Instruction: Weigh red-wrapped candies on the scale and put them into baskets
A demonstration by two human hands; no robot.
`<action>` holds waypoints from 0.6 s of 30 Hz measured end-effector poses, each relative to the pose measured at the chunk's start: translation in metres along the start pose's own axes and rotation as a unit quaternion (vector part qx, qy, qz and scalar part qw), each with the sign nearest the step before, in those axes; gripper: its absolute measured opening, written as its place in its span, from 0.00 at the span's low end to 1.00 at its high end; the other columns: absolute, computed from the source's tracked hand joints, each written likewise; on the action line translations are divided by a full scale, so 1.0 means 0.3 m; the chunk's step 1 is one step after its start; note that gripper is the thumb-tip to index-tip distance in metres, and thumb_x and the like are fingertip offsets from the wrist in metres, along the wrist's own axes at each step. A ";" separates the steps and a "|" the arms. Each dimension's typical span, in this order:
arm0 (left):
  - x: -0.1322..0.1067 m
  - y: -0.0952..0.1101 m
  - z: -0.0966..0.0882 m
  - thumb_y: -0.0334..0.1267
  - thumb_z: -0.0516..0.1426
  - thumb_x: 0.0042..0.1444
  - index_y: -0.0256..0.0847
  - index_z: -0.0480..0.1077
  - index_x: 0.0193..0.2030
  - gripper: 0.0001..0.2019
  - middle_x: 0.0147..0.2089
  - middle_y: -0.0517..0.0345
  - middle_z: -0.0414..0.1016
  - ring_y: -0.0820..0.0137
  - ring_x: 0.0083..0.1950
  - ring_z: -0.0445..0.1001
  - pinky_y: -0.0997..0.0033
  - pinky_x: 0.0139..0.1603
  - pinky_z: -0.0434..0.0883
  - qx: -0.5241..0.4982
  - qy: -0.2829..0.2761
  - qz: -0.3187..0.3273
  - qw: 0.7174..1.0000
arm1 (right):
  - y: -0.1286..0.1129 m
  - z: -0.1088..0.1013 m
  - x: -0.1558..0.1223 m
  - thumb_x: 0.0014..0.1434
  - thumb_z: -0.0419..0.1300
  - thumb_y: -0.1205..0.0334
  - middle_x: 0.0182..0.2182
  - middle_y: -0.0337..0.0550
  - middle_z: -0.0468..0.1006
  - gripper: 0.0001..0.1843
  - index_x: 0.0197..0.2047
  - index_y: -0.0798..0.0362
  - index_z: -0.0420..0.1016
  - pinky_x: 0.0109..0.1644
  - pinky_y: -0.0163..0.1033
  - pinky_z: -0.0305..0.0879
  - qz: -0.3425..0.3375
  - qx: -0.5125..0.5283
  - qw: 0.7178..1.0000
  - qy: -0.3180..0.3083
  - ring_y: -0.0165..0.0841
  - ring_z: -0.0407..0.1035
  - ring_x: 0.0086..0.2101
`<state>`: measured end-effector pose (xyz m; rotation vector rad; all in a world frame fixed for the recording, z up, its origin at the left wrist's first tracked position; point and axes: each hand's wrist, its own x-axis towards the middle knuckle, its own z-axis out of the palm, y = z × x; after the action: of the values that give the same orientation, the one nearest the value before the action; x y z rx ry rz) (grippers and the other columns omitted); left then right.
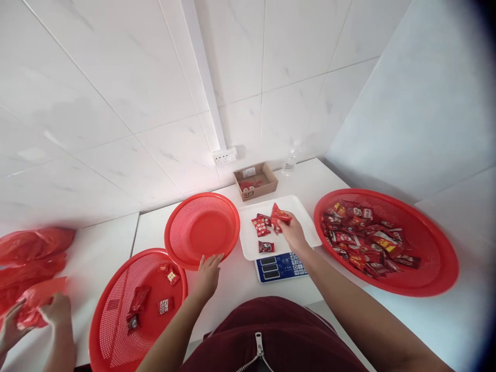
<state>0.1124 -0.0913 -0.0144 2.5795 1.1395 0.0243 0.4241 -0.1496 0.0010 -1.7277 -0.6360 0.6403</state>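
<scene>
My right hand [293,230] is closed on a red snack packet [279,214] over the white tray [298,206] of a weighing scale [284,267]. A few more small packets lie on that tray, among them a red one [260,226] and a darker one [265,247]. My left hand [210,275] rests with its fingers stretched over the near rim of a round red basket [202,227], which has no packets in it. To the right, a large red basket [434,258] holds a heap of red packets [364,237].
Another red basket [104,289] at the left contains several packets. A cardboard box [256,194] and a clear plastic bottle [290,159] stand by the wall near a power socket [225,156]. At far left another person's hands [58,310] handle red plastic bags [34,248].
</scene>
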 end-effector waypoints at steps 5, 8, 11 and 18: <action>-0.005 -0.013 0.001 0.22 0.44 0.55 0.45 0.65 0.56 0.25 0.53 0.53 0.73 0.66 0.56 0.68 0.50 0.63 0.54 -0.017 0.024 -0.001 1.000 | -0.130 0.139 -0.051 0.55 0.55 0.51 0.57 0.46 0.64 0.33 0.63 0.45 0.53 0.53 0.46 0.63 -0.080 0.001 0.969 -0.235 0.37 0.63 0.53; -0.006 -0.013 -0.003 0.22 0.44 0.55 0.45 0.65 0.56 0.25 0.52 0.53 0.73 0.66 0.55 0.68 0.49 0.62 0.54 -0.026 0.022 0.001 0.999 | -0.107 0.165 -0.036 0.53 0.56 0.48 0.64 0.50 0.52 0.38 0.64 0.46 0.52 0.62 0.56 0.45 -0.121 -0.246 0.934 -0.228 0.45 0.43 0.63; -0.006 -0.009 -0.004 0.22 0.44 0.55 0.45 0.65 0.56 0.25 0.52 0.53 0.73 0.67 0.54 0.69 0.48 0.63 0.53 -0.038 0.021 -0.002 0.999 | -0.027 0.153 0.000 0.52 0.55 0.42 0.66 0.50 0.44 0.38 0.64 0.43 0.53 0.59 0.68 0.33 -0.102 -0.428 0.874 -0.206 0.53 0.30 0.64; -0.004 -0.022 0.010 0.22 0.44 0.54 0.44 0.65 0.56 0.25 0.52 0.53 0.73 0.67 0.54 0.69 0.51 0.62 0.55 -0.039 0.023 -0.007 0.999 | 0.064 0.106 0.027 0.56 0.54 0.50 0.56 0.50 0.62 0.24 0.55 0.46 0.67 0.57 0.53 0.50 -0.216 -0.469 0.840 -0.167 0.45 0.55 0.56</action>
<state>0.1071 -0.0889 -0.0191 2.5159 1.1489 0.1236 0.4092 -0.1267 -0.0253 -2.2404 -1.7501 0.2976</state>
